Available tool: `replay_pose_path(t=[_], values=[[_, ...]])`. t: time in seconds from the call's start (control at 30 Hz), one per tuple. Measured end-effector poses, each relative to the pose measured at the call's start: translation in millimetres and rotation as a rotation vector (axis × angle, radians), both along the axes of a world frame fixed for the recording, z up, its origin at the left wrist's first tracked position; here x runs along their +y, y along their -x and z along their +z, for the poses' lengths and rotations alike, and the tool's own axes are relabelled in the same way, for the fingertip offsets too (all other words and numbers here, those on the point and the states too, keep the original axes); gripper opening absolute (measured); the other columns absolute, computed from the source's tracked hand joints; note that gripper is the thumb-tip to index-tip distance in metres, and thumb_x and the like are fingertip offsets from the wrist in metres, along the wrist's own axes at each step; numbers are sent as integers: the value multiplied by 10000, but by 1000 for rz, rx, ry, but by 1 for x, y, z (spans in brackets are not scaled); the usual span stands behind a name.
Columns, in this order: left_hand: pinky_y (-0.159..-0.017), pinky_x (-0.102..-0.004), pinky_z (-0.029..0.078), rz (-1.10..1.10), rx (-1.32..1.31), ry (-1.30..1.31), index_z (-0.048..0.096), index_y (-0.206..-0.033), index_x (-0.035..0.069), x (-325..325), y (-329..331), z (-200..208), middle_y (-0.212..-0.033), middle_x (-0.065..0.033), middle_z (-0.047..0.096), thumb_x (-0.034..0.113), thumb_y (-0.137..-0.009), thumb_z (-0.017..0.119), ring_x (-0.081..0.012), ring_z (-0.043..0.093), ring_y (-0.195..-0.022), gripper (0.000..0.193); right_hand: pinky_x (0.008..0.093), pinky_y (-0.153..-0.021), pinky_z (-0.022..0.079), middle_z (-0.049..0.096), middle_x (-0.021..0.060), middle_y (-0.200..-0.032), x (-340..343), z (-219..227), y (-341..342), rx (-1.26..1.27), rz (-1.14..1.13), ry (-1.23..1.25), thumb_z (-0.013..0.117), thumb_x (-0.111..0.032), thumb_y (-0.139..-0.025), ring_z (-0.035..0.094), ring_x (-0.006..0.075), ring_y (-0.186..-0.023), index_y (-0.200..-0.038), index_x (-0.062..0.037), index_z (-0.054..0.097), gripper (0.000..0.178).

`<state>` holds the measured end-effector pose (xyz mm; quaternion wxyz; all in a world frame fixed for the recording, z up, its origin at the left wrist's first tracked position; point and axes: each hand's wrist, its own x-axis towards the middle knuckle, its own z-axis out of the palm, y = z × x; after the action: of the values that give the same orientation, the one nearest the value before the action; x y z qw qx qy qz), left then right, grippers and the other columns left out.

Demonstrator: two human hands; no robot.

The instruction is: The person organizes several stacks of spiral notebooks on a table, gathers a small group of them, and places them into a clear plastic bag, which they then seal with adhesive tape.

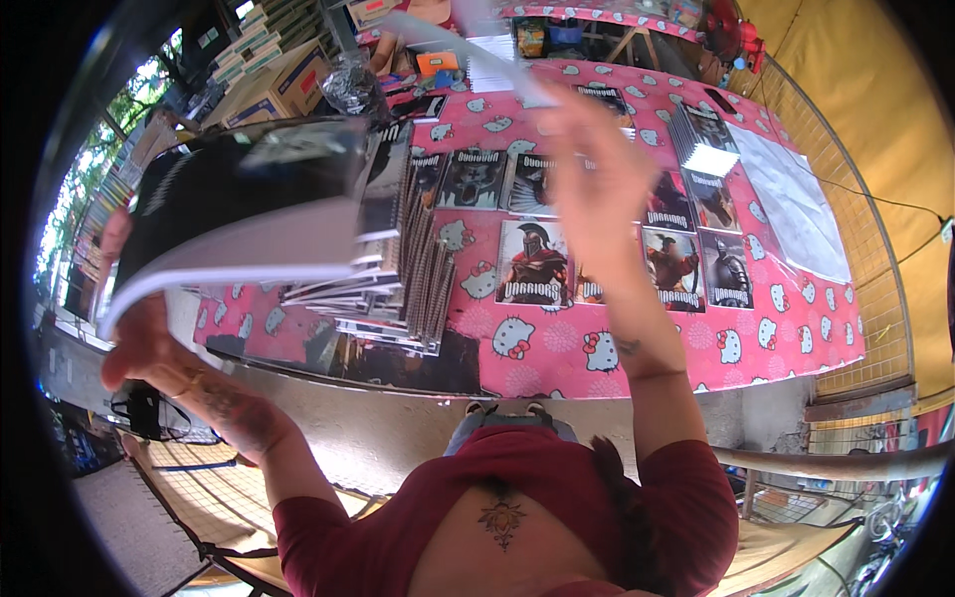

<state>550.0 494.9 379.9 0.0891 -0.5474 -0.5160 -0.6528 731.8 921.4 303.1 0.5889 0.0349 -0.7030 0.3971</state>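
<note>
Notebook (249,204), black-covered, is at the left of the worktop (657,348), lifted and bent, its pale page edges bowing down toward the near left corner. Its long side seems to run left to right, though the curve and blur make this uncertain, as does whether it is one book or several.

The left hand (144,343) is clearly the nearer, at that drooping corner, with the thumb pointing outward and down. Its other fingers are partly hidden, so I cannot tell how tightly they close.

The right hand (602,164) is well apart, raised over the laid-out books (532,264). Its fingers look drawn together at the near end of a pale sheet (512,78), which slants away up and to the left; motion blur hides whether they pinch it firmly.

From the right fingers, the notebook lies to the left and nearer the body, with the spiral-bound pile (398,289) between. That sideways gap across the pile seems the relation that matters most.
</note>
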Motion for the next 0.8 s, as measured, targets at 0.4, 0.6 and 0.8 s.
replay_pose_path(t=[0.4,0.6,0.8], values=[[-561,-230,438,229,106,1098,644,-1124,54,169,125,-25,-739,-10,640,285,-863,710,-67,583,-655,355,380,-760,543,700,111,-954,-14,-58,136,-260,249,-9,660,-192,-869,678,294,-848,-1101,-77,678,260],[-679,-290,493,302,-374,407,606,-1232,52,153,273,-90,-888,-60,665,276,-930,648,-129,618,-742,378,478,-1032,418,536,129,-1367,63,-299,238,-849,-260,-615,730,-273,-774,477,331,-1297,-1295,-116,564,569],[-691,-300,498,497,-479,775,597,-1197,36,129,263,-320,-904,-73,660,214,-920,628,-163,621,-758,331,495,-1003,431,589,66,-1313,59,-359,238,-1067,-280,-417,532,-171,-884,514,265,-1271,-1253,-128,593,377]])
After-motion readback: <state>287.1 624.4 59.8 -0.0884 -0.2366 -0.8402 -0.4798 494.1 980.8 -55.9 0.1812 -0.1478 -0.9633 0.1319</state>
